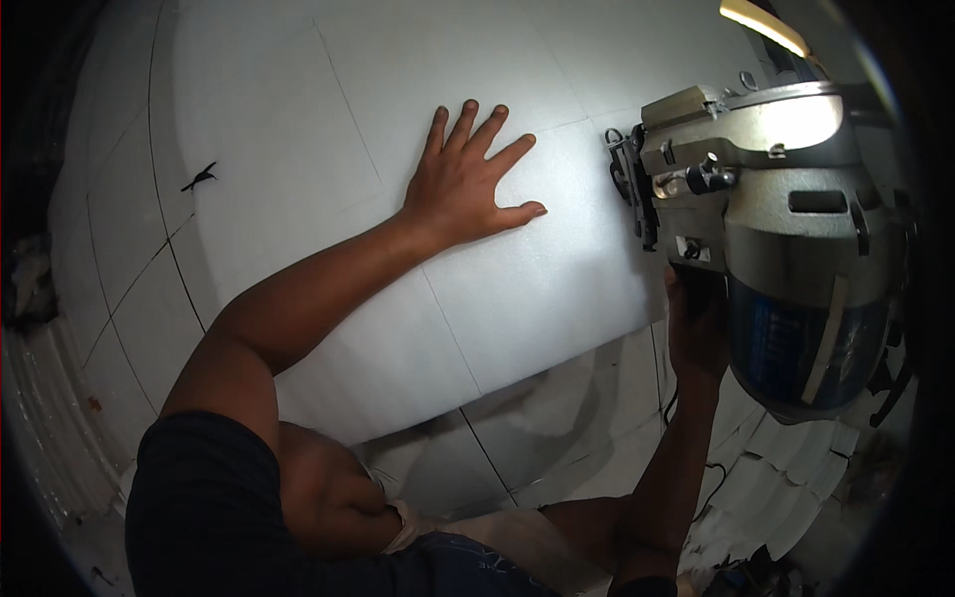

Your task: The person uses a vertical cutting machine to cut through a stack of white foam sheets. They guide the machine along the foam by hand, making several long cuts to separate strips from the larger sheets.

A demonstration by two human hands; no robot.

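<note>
A thin, see-through white sheet [398, 298] lies spread over the tiled floor. My left hand [460, 184] rests palm down on it, open, with the fingers spread. On the right looms a grey metal machine [686, 149] with a rounded lower housing that is dark blue, and black fittings on its left end. My right hand [696, 333] reaches up to the machine's underside, close against a dark part. Its fingers are mostly hidden there, so its grip cannot be made out.
A small black scrap [201, 177] lies near the sheet's left edge. A lit strip lamp [764, 27] shines above the machine. White stacked material [781, 483] lies at lower right, near a black cable [712, 488]. More pale layered material [65, 418] stands at far left.
</note>
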